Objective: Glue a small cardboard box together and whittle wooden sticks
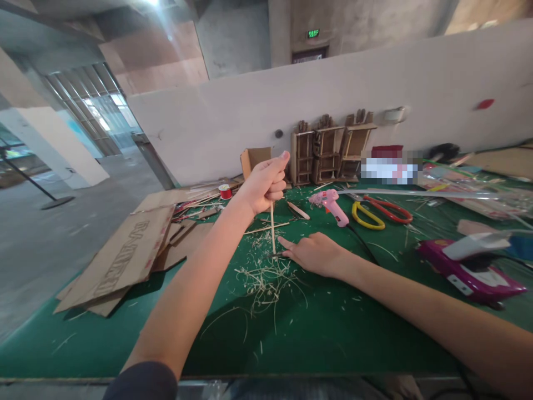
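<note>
My left hand (268,180) is raised over the green table in a closed grip around the top of a thin pale wooden strip (272,228), which hangs nearly upright below my fist. Lower down, my right hand (314,253) pinches a small dark blade (278,255) against the strip's lower part; how much of the blade sits inside my fingers is hidden. Curly wood shavings (264,286) lie heaped on the table beneath both hands. Just beyond them rests a tool with a pale wooden handle (298,210).
Right of my hands are a pink glue gun (333,206), scissors with yellow and red handles (368,222) and a purple power strip (470,272). Flattened cardboard (120,250) covers the left side, near a red thread spool (225,192). Small cardboard structures (328,153) stand against the wall.
</note>
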A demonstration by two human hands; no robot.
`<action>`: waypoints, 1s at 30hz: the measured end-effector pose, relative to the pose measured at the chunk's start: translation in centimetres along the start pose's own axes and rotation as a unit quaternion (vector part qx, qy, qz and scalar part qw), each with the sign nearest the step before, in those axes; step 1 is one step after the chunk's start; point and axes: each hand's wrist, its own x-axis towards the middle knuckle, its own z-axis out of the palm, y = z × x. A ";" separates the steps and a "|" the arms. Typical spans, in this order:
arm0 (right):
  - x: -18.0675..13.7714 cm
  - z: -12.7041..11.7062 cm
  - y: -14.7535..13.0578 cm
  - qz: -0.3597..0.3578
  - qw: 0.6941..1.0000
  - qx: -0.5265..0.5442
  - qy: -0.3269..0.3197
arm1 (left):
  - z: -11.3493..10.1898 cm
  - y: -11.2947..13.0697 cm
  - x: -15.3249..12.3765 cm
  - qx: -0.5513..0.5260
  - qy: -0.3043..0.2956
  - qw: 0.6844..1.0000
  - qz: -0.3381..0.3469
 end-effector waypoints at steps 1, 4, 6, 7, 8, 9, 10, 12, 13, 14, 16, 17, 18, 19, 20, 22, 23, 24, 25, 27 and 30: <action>0.0 0.2 -0.1 0.000 1.000 -0.004 0.012 | -0.2 0.1 0.0 0.003 0.000 1.000 0.003; 0.1 0.1 -0.1 0.023 0.999 -0.007 0.039 | -0.8 0.2 0.2 0.004 0.010 1.000 0.012; 0.2 -0.5 0.2 0.047 0.997 -0.007 0.059 | -1.1 0.2 0.2 -0.005 0.011 1.000 0.011; 0.3 -0.9 0.3 0.062 0.995 -0.006 0.072 | -1.1 0.1 0.3 -0.011 0.009 1.000 0.009; 0.3 -1.3 0.5 0.078 0.993 -0.007 0.087 | -1.1 0.1 0.3 -0.019 0.007 1.000 0.005; 0.4 -1.6 0.7 0.091 0.991 -0.009 0.097 | -1.0 0.1 0.3 -0.027 0.005 1.000 0.000; 0.4 -1.8 0.8 0.100 0.990 -0.011 0.104 | -0.9 0.0 0.3 -0.035 0.004 0.999 -0.005; 0.3 -1.9 0.9 0.104 0.989 -0.010 0.102 | -0.8 -0.1 0.3 -0.048 0.010 0.999 -0.014; 0.3 -1.9 0.8 0.101 0.990 -0.007 0.096 | -0.8 -0.1 0.4 -0.054 0.016 0.998 -0.017; 0.2 -1.8 0.8 0.099 0.991 -0.005 0.088 | -0.9 -0.1 0.4 -0.058 0.023 0.998 -0.019; 0.1 -1.8 0.6 0.092 0.993 -0.004 0.076 | -1.0 -0.2 0.5 -0.069 0.039 0.997 -0.022; 0.0 -1.8 0.6 0.089 0.993 -0.005 0.072 | -1.0 -0.2 0.5 -0.074 0.045 0.996 -0.022; -0.1 -1.9 0.5 0.084 0.994 -0.006 0.070 | -1.0 -0.2 0.5 -0.078 0.047 0.996 -0.022; -0.2 -2.0 0.5 0.079 0.994 -0.007 0.069 | -1.0 -0.2 0.5 -0.080 0.046 0.996 -0.021; -0.2 -2.0 0.5 0.074 0.995 -0.008 0.070 | -0.9 -0.2 0.5 -0.080 0.043 0.996 -0.019; -0.4 -2.2 0.5 0.072 0.995 -0.009 0.073 | -0.7 -0.2 0.4 -0.071 0.036 0.997 -0.013; -0.5 -2.3 0.5 0.072 0.995 -0.008 0.075 | -0.5 -0.2 0.4 -0.064 0.035 0.997 -0.010; -0.5 -2.3 0.6 0.072 0.994 -0.006 0.077 | -0.3 -0.2 0.3 -0.057 0.036 0.998 -0.006; -0.6 -2.4 0.6 0.072 0.994 -0.004 0.079 | -0.2 -0.2 0.3 -0.052 0.038 0.998 -0.001; -0.7 -2.5 0.7 0.068 0.994 0.000 0.080 | 0.2 -0.3 0.2 -0.042 0.042 0.998 0.005; -0.9 -2.7 0.7 0.064 0.994 0.007 0.085 | 0.4 -0.5 0.1 -0.032 0.036 0.999 0.017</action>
